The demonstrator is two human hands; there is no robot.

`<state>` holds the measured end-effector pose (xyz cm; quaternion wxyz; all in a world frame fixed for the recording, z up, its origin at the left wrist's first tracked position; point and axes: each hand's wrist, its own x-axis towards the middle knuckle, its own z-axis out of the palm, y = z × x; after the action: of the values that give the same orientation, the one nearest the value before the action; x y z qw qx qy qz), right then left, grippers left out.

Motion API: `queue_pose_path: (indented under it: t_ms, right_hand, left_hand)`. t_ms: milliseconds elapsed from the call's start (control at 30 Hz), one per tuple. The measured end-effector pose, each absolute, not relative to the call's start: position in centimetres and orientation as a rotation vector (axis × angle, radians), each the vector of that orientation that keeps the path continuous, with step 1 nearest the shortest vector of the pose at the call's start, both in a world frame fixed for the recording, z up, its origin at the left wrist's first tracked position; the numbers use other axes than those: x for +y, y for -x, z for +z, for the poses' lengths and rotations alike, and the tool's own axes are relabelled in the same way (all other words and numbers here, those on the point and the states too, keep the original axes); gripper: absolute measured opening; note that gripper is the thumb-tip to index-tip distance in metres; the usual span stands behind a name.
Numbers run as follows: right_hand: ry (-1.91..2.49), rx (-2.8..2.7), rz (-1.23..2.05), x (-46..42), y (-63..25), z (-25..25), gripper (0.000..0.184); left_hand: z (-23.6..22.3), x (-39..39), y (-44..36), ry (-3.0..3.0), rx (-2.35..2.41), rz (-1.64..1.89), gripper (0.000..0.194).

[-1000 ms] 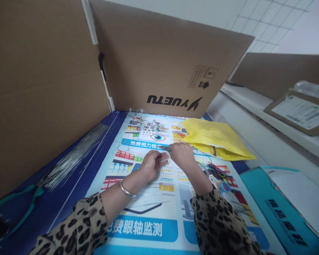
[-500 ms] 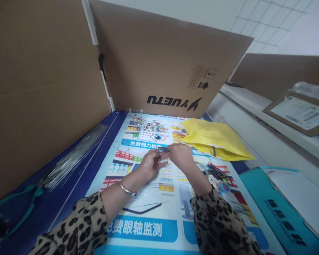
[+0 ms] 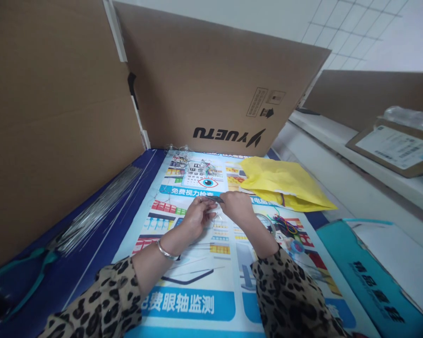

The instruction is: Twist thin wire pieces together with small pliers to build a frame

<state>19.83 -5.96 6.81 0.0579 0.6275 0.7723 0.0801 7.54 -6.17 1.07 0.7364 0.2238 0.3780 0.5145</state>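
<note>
Over the middle of the printed sheet (image 3: 176,324), my two hands are close together. My right hand (image 3: 238,206) is closed round a small dark metal tool with a narrow pointed tip (image 3: 216,199), which points left; its handle is hidden in the palm. My left hand (image 3: 196,217) pinches at that tip with thumb and fingers. What it grips is too small to make out, though faint thin wire shows just below the fingers. Below the hands, several thin straight wires and a dark bent strip (image 3: 193,278) lie on the sheet.
A bundle of silvery wires (image 3: 98,206) and teal-handled pliers (image 3: 38,263) lie at left. At right are a yellow bag (image 3: 285,183), a tape roll (image 3: 268,223), coloured strings (image 3: 287,225) and a teal box (image 3: 370,281). Cardboard panels (image 3: 211,80) stand behind and left.
The pointed tool has turned slightly and sits closer against my left fingers. Both hands stay in nearly the same place; the view has shifted a little.
</note>
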Motion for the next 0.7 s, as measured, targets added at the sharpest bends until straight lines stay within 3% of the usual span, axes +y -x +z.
queue_pose_path:
  t_ms: [700]
  right_hand:
    - [-1.884,2.357,0.294,-5.83,-20.51,7.07,0.023]
  left_hand:
    - [1.04,-6.14,-7.25,-0.657,0.868,1.115,0.012]
